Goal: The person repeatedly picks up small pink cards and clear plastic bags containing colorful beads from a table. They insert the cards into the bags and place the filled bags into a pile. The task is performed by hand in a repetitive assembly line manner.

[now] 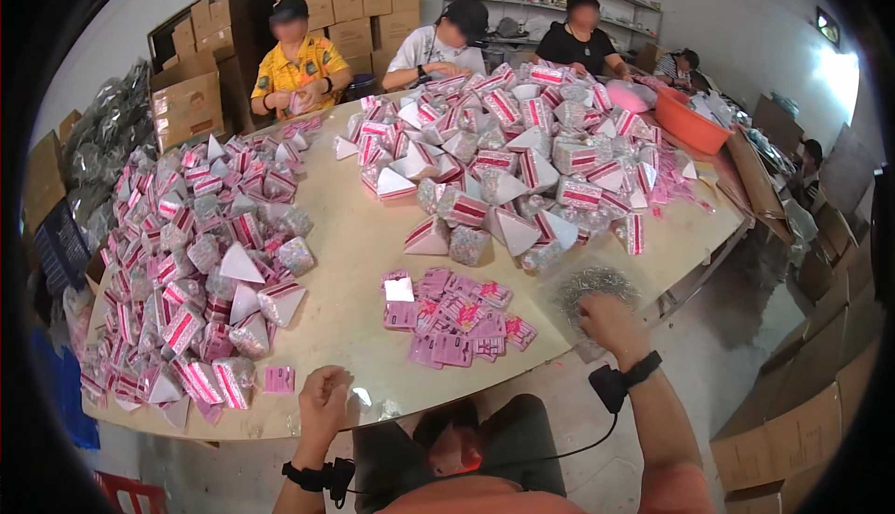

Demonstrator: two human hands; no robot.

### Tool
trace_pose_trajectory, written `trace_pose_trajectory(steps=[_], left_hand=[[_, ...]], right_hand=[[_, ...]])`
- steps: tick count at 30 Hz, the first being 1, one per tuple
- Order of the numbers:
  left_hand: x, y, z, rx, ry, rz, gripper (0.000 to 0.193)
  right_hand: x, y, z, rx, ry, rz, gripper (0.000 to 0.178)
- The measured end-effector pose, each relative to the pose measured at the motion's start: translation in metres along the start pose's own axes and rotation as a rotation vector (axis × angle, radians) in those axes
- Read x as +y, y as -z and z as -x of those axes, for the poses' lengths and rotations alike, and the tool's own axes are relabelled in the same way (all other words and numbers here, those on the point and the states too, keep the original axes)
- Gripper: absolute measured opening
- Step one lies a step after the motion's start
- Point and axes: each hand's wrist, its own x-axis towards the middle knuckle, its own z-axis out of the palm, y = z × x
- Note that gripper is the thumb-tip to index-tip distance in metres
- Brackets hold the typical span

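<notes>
My left hand (324, 402) is at the near table edge with its fingers curled in; whatever they hold, if anything, does not show. Beside it lies a single pink card (279, 380). My right hand (612, 324) reaches onto a clear plastic bag (571, 281) bearing a heap of small, thin, dark metal pieces (599, 283). Its fingers bend down into the heap, and I cannot see what is between them. Between my hands lies a loose pile of pink printed cards (457, 320), with a small white piece (399, 290) at its upper left.
Packed wedge-shaped bags with pink-striped labels pile up at the left (200, 262) and the far middle (503, 160) of the table (345, 281). An orange basin (690, 123) sits at the far right. Several co-workers sit across; cardboard boxes (792, 439) stand at the right.
</notes>
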Motion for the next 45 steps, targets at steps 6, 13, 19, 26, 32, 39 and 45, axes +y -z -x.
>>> trace_pose_trajectory(steps=[6, 13, 19, 26, 32, 39, 45], left_hand=[[-0.001, 0.0, 0.0, -0.001, -0.045, -0.079, 0.028], [-0.016, -0.002, 0.001, -0.01, -0.034, 0.084, 0.027], [-0.014, -0.002, 0.0, -0.025, -0.083, -0.007, 0.027], [-0.006, -0.006, 0.003, 0.006, -0.04, 0.096, 0.026], [-0.016, -0.007, 0.003, 0.019, -0.08, 0.054, 0.026], [-0.013, -0.008, 0.003, 0.021, -0.12, 0.013, 0.026], [0.0, -0.009, 0.004, 0.027, -0.167, -0.09, 0.025]], right_hand=[[0.007, -0.015, -0.003, 0.04, 0.035, 0.048, 0.011], [0.007, -0.003, -0.002, 0.141, 0.021, 0.096, 0.009], [0.012, 0.004, -0.005, 0.173, 0.045, 0.064, 0.009], [0.007, 0.011, -0.009, 0.117, 0.029, -0.096, 0.009], [0.014, 0.005, -0.012, 0.14, 0.084, -0.153, 0.01], [0.017, 0.007, -0.013, 0.109, -0.034, -0.141, 0.011], [0.011, 0.016, -0.013, 0.114, -0.053, -0.217, 0.01]])
